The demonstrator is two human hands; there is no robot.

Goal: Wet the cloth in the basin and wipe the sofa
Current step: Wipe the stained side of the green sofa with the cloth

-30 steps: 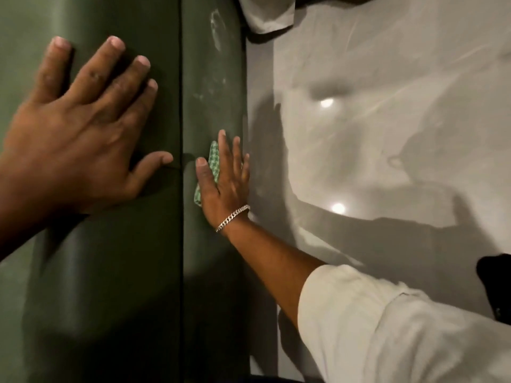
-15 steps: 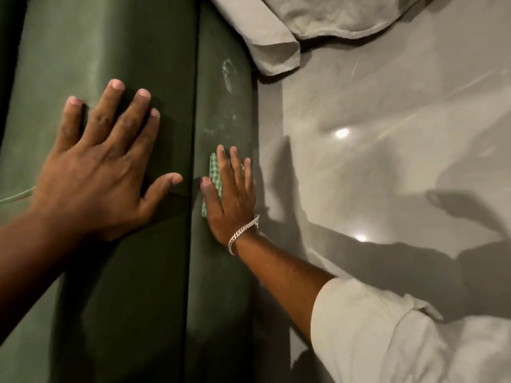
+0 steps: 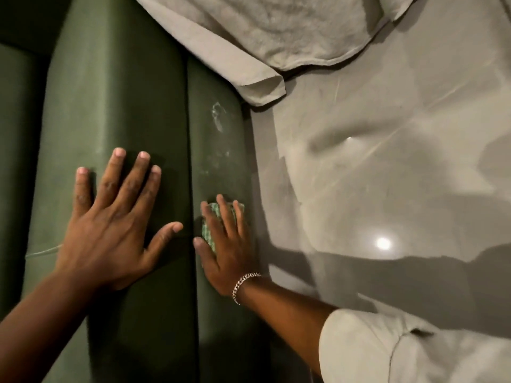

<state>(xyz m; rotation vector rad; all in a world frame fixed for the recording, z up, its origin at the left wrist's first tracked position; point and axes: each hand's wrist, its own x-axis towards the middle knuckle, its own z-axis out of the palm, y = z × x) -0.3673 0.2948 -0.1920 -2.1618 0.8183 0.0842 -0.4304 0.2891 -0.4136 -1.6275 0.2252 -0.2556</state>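
Note:
The dark green sofa (image 3: 116,92) fills the left half of the view. My left hand (image 3: 110,228) lies flat on its top surface with the fingers spread and nothing in it. My right hand (image 3: 225,246), with a chain bracelet at the wrist, presses a small green checked cloth (image 3: 210,230) flat against the sofa's narrower front panel. Only a strip of the cloth shows between and beside the fingers. A whitish smear (image 3: 218,117) marks the panel above the cloth. No basin is in view.
A beige fabric sheet (image 3: 276,37) hangs over the sofa's far end and onto the floor. A glossy grey floor (image 3: 387,161) with light reflections runs along the sofa's right side. My pale sleeve (image 3: 401,352) is at the bottom right.
The view has shifted, so both hands sit lower in the frame and more of the beige sheet shows. My right hand still presses the cloth to the front panel, below the smear.

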